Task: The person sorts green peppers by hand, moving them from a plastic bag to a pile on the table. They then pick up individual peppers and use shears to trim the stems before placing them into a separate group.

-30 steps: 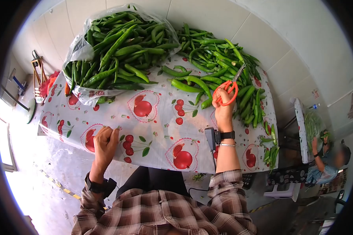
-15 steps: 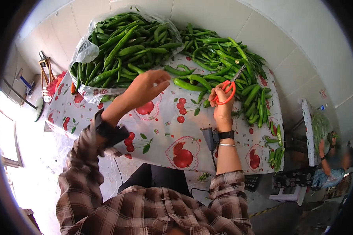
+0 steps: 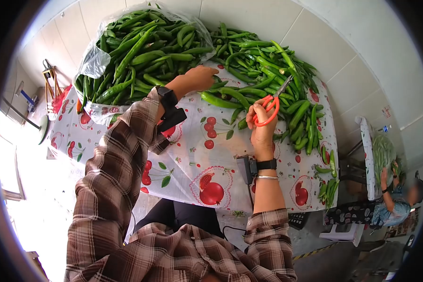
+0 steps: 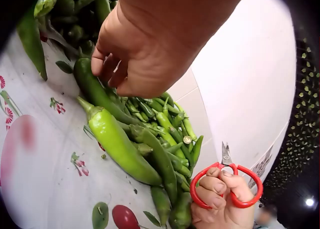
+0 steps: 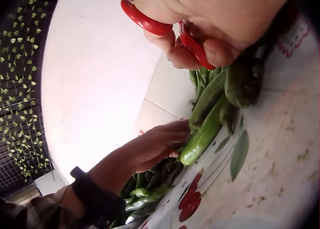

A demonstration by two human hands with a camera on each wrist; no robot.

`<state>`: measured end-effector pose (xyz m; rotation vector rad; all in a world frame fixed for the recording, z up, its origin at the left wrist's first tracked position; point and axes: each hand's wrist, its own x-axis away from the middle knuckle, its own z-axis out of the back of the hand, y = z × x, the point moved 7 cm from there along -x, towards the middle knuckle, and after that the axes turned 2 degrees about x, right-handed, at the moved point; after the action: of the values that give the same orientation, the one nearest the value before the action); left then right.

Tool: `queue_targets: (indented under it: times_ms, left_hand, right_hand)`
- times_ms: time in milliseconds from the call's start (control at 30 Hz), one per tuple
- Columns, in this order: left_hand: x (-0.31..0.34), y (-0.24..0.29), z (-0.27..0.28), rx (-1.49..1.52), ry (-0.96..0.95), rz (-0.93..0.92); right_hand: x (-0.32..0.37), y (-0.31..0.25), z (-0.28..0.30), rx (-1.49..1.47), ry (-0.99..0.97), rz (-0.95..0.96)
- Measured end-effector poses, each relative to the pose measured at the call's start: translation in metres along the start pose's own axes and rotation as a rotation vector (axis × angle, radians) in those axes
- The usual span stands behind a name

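Observation:
My left hand [image 3: 199, 79] reaches over the table between the bagged peppers and the loose pile. In the left wrist view its loosely bent fingers [image 4: 98, 64] are right at a dark green pepper [image 4: 92, 86], beside a lighter green pepper [image 4: 120, 144]. From the right wrist side, the left hand appears beyond the nearest peppers [image 5: 205, 131]. Red-handled scissors [image 3: 268, 110] are gripped by my right hand [image 3: 263, 129], with fingers through the loops. Their blades [image 3: 284, 86] point away from me, over the loose pepper pile [image 3: 263, 63].
A clear plastic bag [image 3: 95, 66] heaped with green peppers stands at the back left. The fruit-patterned tablecloth [image 3: 183, 155] covers the table. Cut pepper pieces [image 3: 329, 190] lie at the right edge. Another person [image 3: 392, 207] sits at a side table on the right.
My left hand has risen from the table's front left and moved forward and right to the peppers by the bag. The right hand still holds the scissors nearly in place.

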<state>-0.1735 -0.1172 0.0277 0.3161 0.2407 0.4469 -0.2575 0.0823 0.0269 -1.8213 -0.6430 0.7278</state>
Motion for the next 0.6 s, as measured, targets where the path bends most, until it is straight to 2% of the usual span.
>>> queue_targets:
  times_ms: [67, 167, 267, 333, 367, 433, 467, 500, 567, 600]
  left_hand:
    - [0.003, -0.005, -0.005, 0.004, -0.048, 0.058]
    - [0.016, -0.004, 0.001, 0.046, 0.009, 0.033]
    - [0.043, -0.003, 0.009, 0.192, 0.061, 0.111]
    - [0.063, -0.001, 0.024, 0.268, 0.220, 0.147]
    - [0.072, 0.002, 0.027, 0.276, 0.231, 0.158]
    - [0.088, -0.004, 0.036, 0.421, 0.350, 0.266]
    - [0.092, -0.009, 0.035, 0.463, 0.380, 0.257]
    - [0.096, -0.012, 0.034, 0.473, 0.392, 0.269]
    - [0.101, -0.022, 0.020, 0.870, 0.319, 0.349]
    - [0.103, -0.025, 0.019, 0.876, 0.327, 0.353]
  right_hand:
    - [0.000, 0.001, -0.001, 0.006, -0.003, -0.002]
    - [-0.001, 0.002, -0.001, 0.004, -0.005, -0.008]
    - [-0.002, 0.004, -0.003, -0.027, -0.006, -0.019]
    - [-0.002, 0.005, -0.003, -0.042, -0.015, -0.022]
    - [-0.003, 0.006, -0.004, -0.031, -0.029, -0.026]
    - [-0.002, 0.005, -0.002, -0.060, -0.014, 0.000]
    - [-0.002, 0.005, -0.002, -0.059, -0.019, -0.008]
    - [-0.002, 0.005, -0.003, -0.048, -0.034, -0.013]
    - [-0.002, 0.005, -0.002, -0.075, -0.028, -0.009]
    - [-0.003, 0.005, -0.003, -0.067, -0.041, -0.011]
